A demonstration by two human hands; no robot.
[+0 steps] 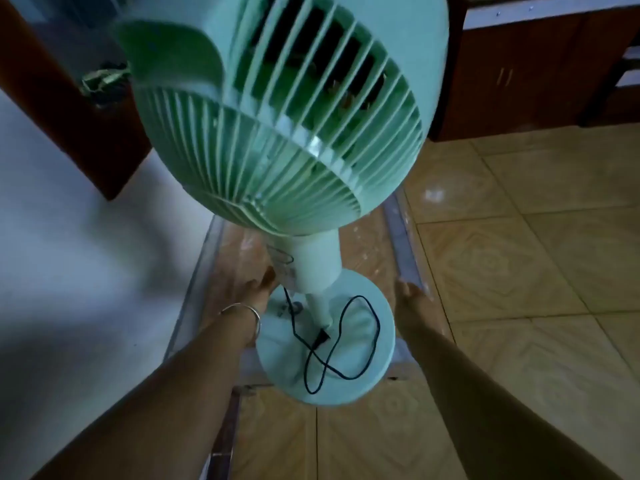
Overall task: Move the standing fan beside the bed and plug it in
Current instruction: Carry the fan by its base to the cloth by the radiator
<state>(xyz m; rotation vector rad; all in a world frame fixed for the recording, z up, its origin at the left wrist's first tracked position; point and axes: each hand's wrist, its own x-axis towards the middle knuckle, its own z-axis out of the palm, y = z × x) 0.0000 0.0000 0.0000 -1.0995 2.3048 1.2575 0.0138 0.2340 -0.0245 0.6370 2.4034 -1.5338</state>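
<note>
While your green fan (277,116) stands on the tiled floor (519,237) with its black cord (346,341) looped on the round base (363,386), your left hand (258,289) and right hand (412,296) reach down beside it, fingers loose, holding nothing.

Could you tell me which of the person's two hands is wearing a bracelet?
The left hand, reaching toward the fan's pole, has a thin metal bracelet around its wrist. The right hand, beside the round base, is bare.
</note>
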